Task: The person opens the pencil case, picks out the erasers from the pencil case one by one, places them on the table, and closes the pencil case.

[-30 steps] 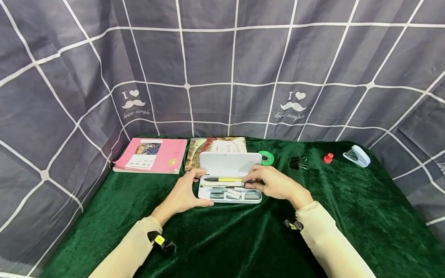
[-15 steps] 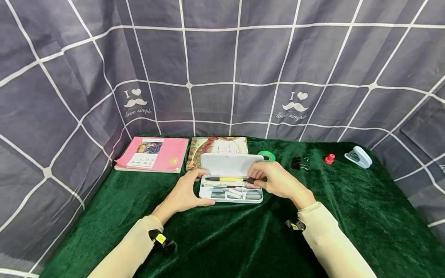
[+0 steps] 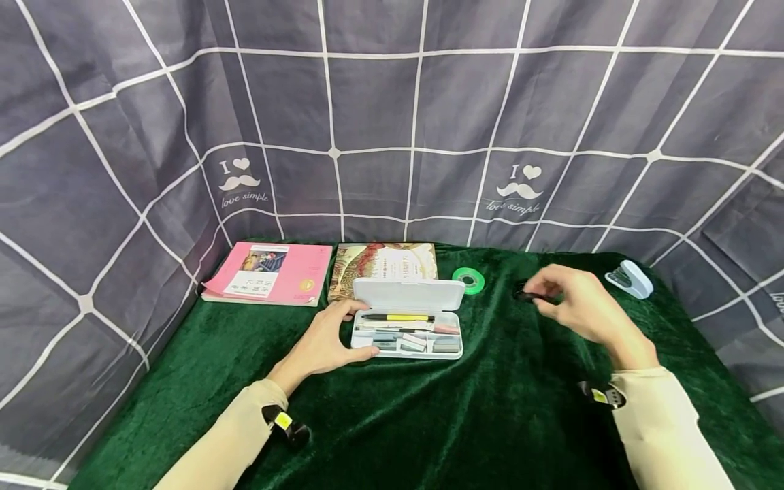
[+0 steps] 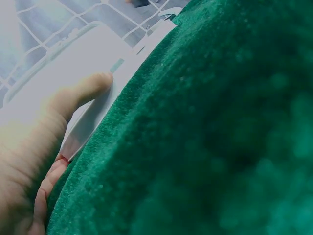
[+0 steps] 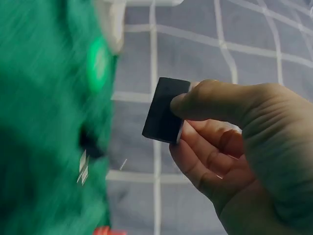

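Observation:
My left hand grips the left end of an open white pencil case, thumb at its front edge and fingers behind. Inside lie a yellow-and-black pen, other slim pens and several small pieces in the front compartments. To the right of the case, my right hand is raised over the cloth. It pinches a small black eraser-like block between thumb and fingers. A black binder clip lies on the cloth near that hand, mostly hidden by it in the head view.
A pink book and a patterned book lie behind the case. A green tape roll sits to its right. A light-blue stapler-like item lies far right on the green cloth. Part of a red object shows in the right wrist view.
My right hand has lifted away from the pencil case and moved right, carrying the black block out of it. My left hand stays on the case.

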`<action>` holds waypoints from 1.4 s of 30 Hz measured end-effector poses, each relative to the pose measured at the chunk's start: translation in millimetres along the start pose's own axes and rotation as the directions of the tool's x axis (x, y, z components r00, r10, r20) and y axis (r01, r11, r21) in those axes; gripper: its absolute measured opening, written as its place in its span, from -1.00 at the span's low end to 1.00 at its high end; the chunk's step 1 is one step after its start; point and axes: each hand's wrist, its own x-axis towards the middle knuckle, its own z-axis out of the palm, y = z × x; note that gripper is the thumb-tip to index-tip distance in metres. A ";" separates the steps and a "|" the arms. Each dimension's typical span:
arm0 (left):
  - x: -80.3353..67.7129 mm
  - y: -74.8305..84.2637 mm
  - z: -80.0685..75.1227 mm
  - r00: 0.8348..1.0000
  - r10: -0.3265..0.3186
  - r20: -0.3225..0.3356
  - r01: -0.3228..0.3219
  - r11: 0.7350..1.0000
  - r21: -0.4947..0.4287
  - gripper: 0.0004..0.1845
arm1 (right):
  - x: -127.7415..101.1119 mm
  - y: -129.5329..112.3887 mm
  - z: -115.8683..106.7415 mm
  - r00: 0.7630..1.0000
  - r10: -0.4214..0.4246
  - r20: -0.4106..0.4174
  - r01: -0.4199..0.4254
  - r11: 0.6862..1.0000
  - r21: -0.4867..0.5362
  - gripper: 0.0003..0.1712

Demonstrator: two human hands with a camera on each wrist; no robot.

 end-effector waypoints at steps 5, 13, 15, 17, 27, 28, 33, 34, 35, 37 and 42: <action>-0.2 -1.7 0.2 1.000 -0.010 0.004 0.010 1.000 -0.005 -0.16 | -27.8 35.5 6.2 0.994 0.081 0.070 -0.079 0.996 -0.030 -0.66; 0.6 -2.0 1.1 1.000 -0.016 0.005 0.016 1.000 -0.015 -0.16 | -44.8 54.0 15.9 0.945 0.192 0.263 -0.204 0.979 0.018 -0.69; 0.9 -1.4 1.1 1.000 -0.012 0.004 0.012 1.000 -0.018 -0.16 | -45.2 54.7 15.0 0.943 0.197 0.267 -0.210 0.977 0.020 -0.70; 1.0 -1.2 1.0 1.000 -0.010 0.003 0.010 1.000 -0.018 -0.17 | -45.4 55.8 14.2 0.942 0.201 0.269 -0.215 0.976 0.023 -0.70; 0.5 -1.6 1.1 1.000 -0.025 0.006 0.025 1.000 -0.013 -0.16 | -46.5 59.1 13.9 0.937 0.222 0.270 -0.239 0.971 0.030 -0.65; 0.4 -2.0 1.1 1.000 -0.026 0.006 0.026 1.000 -0.014 -0.16 | -45.8 57.6 13.6 0.936 0.224 0.272 -0.239 0.971 0.024 -0.64; 0.4 -2.6 1.5 1.000 -0.024 0.008 0.024 1.000 -0.019 -0.16 | -33.9 31.1 10.5 0.965 0.178 0.192 -0.185 0.982 0.021 -0.53; 0.6 -2.5 1.4 1.000 -0.024 0.009 0.024 1.000 -0.017 -0.16 | -29.0 21.2 10.6 0.976 0.154 0.155 -0.161 0.986 0.033 -0.52; 0.7 -2.3 1.3 1.000 -0.025 0.010 0.025 1.000 -0.016 -0.16 | -23.3 11.0 11.2 0.986 0.120 0.116 -0.128 0.990 0.059 -0.52; 1.0 -1.7 0.8 1.000 -0.028 0.013 0.028 1.000 -0.011 -0.15 | -10.3 -9.4 16.0 0.998 0.039 0.050 -0.044 0.993 0.112 -0.55; 0.3 -0.5 0.8 0.999 -0.038 0.022 0.038 0.999 -0.021 -0.15 | 20.4 -44.3 46.7 0.992 -0.095 0.083 0.071 0.964 0.257 -0.63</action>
